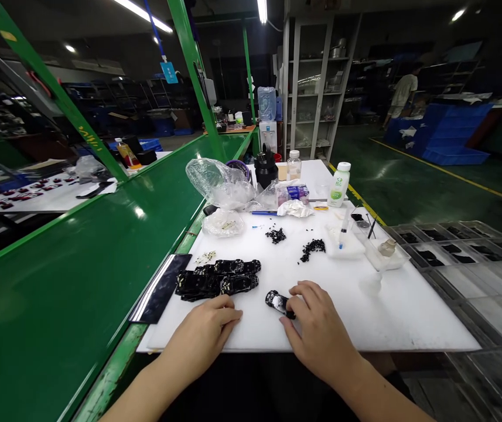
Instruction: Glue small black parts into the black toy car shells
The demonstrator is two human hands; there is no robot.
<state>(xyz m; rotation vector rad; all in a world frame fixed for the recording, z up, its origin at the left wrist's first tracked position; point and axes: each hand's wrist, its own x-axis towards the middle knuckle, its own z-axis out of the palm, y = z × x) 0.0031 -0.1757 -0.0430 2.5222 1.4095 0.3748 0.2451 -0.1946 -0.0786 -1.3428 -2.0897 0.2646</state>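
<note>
A small black toy car (277, 301) with a shiny patch on top lies on the white work surface, its near end between the thumb and fingers of my right hand (318, 322). My left hand (207, 325) rests on the surface with its fingers curled together; whatever they may hold is hidden. Just beyond it sits a cluster of black toy cars (198, 284), packed side by side and partly overlapping. Farther back are two heaps of tiny black parts, a left heap (276, 235) and a right heap (312, 249). Small pale bits (205, 257) lie behind the cars.
Plastic bags (224, 184), a black bottle (266, 170), a white bottle (340, 184) and a blue pen (263, 213) stand or lie at the back. To the right are a syringe (343, 231) and a clear tray (393, 258). A green conveyor (79, 275) runs along the left.
</note>
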